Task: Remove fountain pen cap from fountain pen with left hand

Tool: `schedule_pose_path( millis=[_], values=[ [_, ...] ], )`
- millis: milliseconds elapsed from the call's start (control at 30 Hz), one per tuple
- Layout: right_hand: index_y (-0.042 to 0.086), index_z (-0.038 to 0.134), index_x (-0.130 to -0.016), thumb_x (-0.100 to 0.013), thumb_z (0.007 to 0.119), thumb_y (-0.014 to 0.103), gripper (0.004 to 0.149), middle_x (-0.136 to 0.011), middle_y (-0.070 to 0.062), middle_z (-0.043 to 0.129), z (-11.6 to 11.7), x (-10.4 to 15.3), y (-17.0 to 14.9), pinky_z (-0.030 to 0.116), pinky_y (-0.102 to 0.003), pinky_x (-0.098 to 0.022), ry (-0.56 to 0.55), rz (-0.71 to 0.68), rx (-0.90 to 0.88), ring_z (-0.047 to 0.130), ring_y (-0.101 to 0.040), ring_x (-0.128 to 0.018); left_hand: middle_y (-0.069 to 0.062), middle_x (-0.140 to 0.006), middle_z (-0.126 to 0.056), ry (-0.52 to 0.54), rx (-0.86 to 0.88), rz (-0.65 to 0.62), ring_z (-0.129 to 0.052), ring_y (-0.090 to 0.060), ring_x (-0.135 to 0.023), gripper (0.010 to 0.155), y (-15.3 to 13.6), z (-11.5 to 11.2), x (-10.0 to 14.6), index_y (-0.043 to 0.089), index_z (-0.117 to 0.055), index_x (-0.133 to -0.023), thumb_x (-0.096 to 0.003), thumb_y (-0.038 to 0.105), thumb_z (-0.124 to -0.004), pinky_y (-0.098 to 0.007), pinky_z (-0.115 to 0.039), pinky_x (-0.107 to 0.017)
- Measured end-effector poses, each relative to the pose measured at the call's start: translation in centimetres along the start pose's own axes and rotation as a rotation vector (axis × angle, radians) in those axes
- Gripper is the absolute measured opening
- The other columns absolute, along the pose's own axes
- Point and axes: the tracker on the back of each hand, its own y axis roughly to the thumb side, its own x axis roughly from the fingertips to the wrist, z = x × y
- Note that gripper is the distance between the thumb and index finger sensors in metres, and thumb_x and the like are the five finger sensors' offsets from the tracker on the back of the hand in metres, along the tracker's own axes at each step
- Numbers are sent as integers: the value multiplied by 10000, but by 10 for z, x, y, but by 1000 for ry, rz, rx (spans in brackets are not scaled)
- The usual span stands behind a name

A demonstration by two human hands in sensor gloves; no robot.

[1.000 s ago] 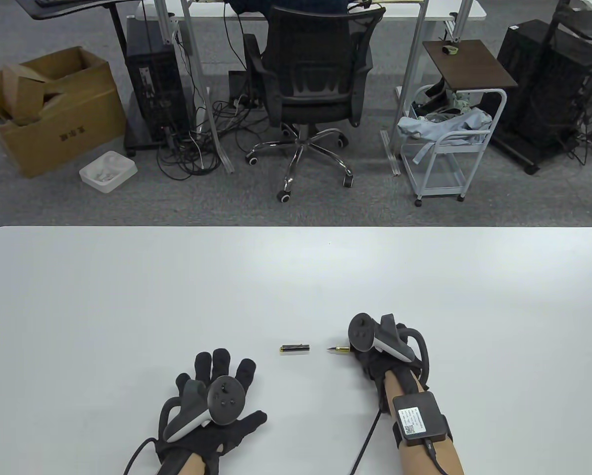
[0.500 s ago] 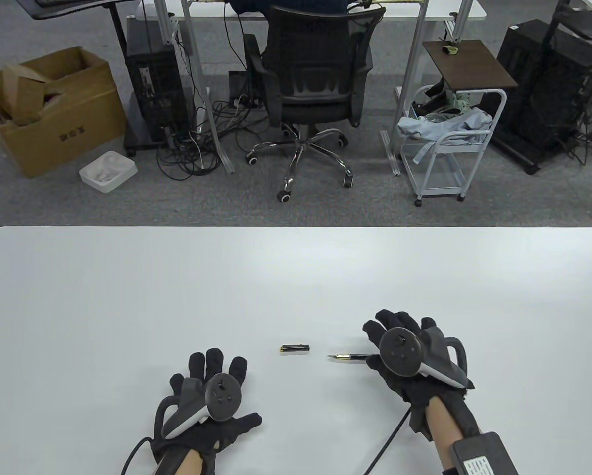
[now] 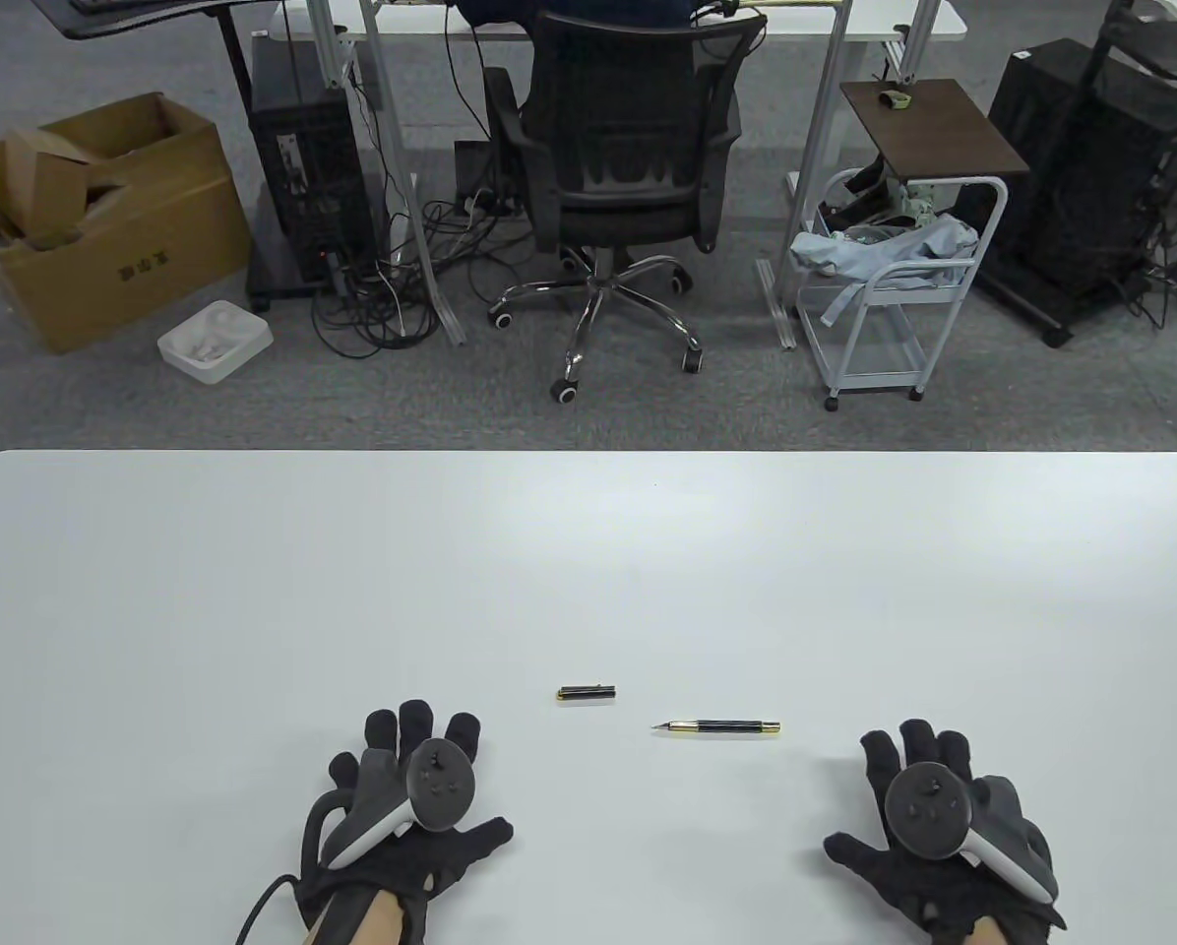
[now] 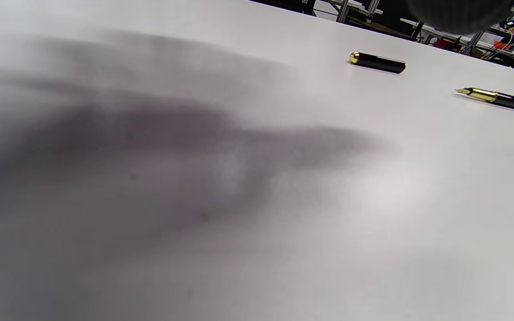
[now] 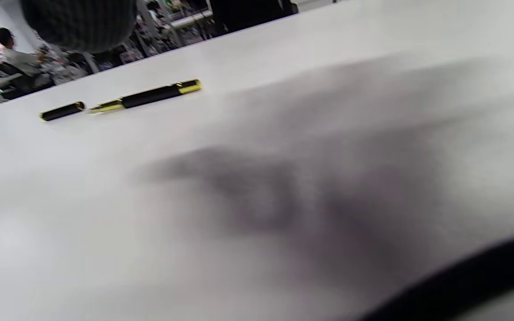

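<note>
The black and gold fountain pen (image 3: 716,727) lies uncapped on the white table (image 3: 588,551), nib pointing left. Its black cap (image 3: 586,693) lies apart, a little to the left and farther back. Both also show in the left wrist view, cap (image 4: 377,62) and pen (image 4: 500,98), and in the right wrist view, cap (image 5: 62,111) and pen (image 5: 147,96). My left hand (image 3: 406,802) rests flat on the table with fingers spread, empty, near the front edge. My right hand (image 3: 933,822) rests flat and empty, right of the pen.
Beyond the table's far edge stand a black office chair (image 3: 628,167), a white cart (image 3: 889,285), a cardboard box (image 3: 87,217) and computer towers on the grey carpet.
My right hand let go of the pen, left it on the table and drew back to the right and toward the front edge. My left hand slid slightly back.
</note>
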Motion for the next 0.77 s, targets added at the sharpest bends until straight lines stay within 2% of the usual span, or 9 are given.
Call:
schedule_pose_path(
  millis=[33, 200, 333, 767],
  values=[
    [246, -60, -984, -459, 612, 623, 932, -1045, -174, -174, -1, -1, -6, 37, -766, -599, -37, 7, -1, -142, -499, -934, -177, -1088, 127, 1, 2, 3, 102, -519, -1012, 951, 0, 0, 0, 301, -1, -1039, -436, 666, -639, -808, -82, -620],
    [247, -66, -982, -459, 601, 627, 929, -1040, -174, -184, -2, 2, -16, 31, -765, -597, -26, 38, -38, -158, -496, -924, -177, -1089, 124, 10, 6, 18, 96, -516, -1016, 945, -2, -1, 2, 301, 0, -1037, -435, 668, -629, -807, -92, -625],
    [245, -63, -985, -457, 597, 631, 929, -1040, -178, -180, -5, 7, -14, 37, -766, -595, -57, 16, -39, -154, -500, -922, -176, -1090, 123, 17, 29, 42, 95, -515, -1016, 943, -8, 0, 4, 301, 0, -1036, -434, 668, -626, -807, -92, -625],
    [234, -53, -993, -458, 593, 629, 927, -1039, -185, -178, -2, 8, -10, 42, -766, -594, -46, 8, -22, -148, -505, -922, -180, -1088, 122, 18, 64, 72, 91, -517, -1017, 940, -18, 1, 6, 298, -2, -1038, -435, 665, -623, -806, -89, -623]
  ],
)
